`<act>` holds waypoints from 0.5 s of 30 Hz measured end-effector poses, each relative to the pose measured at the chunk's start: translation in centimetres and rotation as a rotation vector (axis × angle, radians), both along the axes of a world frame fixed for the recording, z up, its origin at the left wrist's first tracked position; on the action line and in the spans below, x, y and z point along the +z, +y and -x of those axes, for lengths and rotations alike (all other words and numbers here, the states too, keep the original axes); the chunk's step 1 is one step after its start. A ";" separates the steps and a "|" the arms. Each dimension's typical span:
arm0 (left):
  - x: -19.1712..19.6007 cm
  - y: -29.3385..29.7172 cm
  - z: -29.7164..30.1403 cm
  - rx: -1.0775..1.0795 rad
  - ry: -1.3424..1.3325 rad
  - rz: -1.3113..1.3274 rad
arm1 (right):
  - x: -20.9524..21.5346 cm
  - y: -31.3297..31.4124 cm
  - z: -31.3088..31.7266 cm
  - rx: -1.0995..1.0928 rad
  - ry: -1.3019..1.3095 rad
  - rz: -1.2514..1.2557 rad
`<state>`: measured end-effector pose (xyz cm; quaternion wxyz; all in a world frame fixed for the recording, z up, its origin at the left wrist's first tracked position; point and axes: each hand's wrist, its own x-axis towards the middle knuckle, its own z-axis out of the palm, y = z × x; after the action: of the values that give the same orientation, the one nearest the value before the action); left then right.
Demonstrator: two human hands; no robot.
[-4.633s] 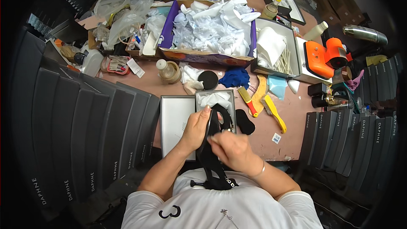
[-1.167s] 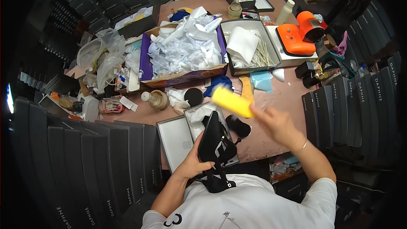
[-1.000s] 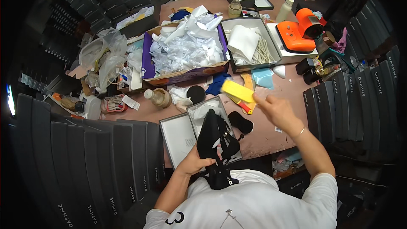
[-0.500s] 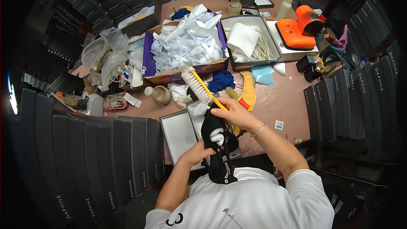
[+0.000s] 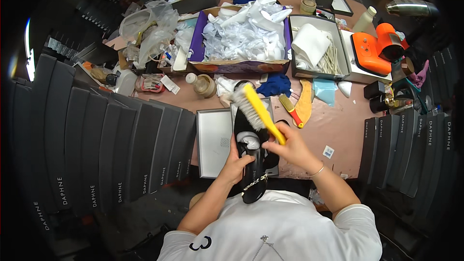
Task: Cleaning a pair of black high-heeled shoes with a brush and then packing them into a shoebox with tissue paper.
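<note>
Two hands worked at the tabletop's (image 5: 338,130) near edge: the left hand (image 5: 237,164), fingers wrapped around a black shoe (image 5: 252,159), held it over an open grey box (image 5: 215,141); the right hand (image 5: 291,149), fingers closed around the handle, held a yellow brush (image 5: 256,112) against the shoe.

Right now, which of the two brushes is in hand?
The long yellow brush, gripped by the right hand over the black shoe; the small red-handled brush lies on the table.

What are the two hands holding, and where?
Left hand grips a black shoe around its middle; right hand holds a yellow brush by its handle end.
</note>
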<state>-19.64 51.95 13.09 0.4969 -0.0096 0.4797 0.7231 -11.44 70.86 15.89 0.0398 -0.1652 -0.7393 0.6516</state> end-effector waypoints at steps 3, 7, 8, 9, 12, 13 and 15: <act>-0.9 -0.1 -1.8 -0.039 0.073 -0.013 | -0.6 -4.4 -0.5 -0.051 0.179 -0.616; -0.6 -1.4 -2.6 0.024 0.050 -0.016 | -0.5 -6.8 -0.2 -0.028 0.088 -0.871; -1.8 -2.2 -2.2 -0.035 0.023 -0.001 | -0.7 -7.0 -0.3 0.004 0.120 -0.937; -2.6 -2.9 -1.8 -0.092 -0.003 0.012 | -0.8 -7.0 -0.4 0.040 0.151 -1.004; -1.7 -3.4 -2.2 -0.094 0.026 -0.017 | -0.7 -6.3 0.7 -0.015 0.272 -1.063; -1.1 -3.6 -2.2 -0.084 0.034 -0.037 | -0.3 -6.9 1.3 -0.094 0.227 -1.058; -1.4 -4.6 -1.4 -0.087 0.011 -0.087 | 0.4 -8.8 1.9 -0.157 0.018 -0.919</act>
<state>-18.21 47.32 11.69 0.5251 0.0370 0.4506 0.7210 -13.32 62.02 16.29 0.1646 -0.1803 -0.9362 0.2529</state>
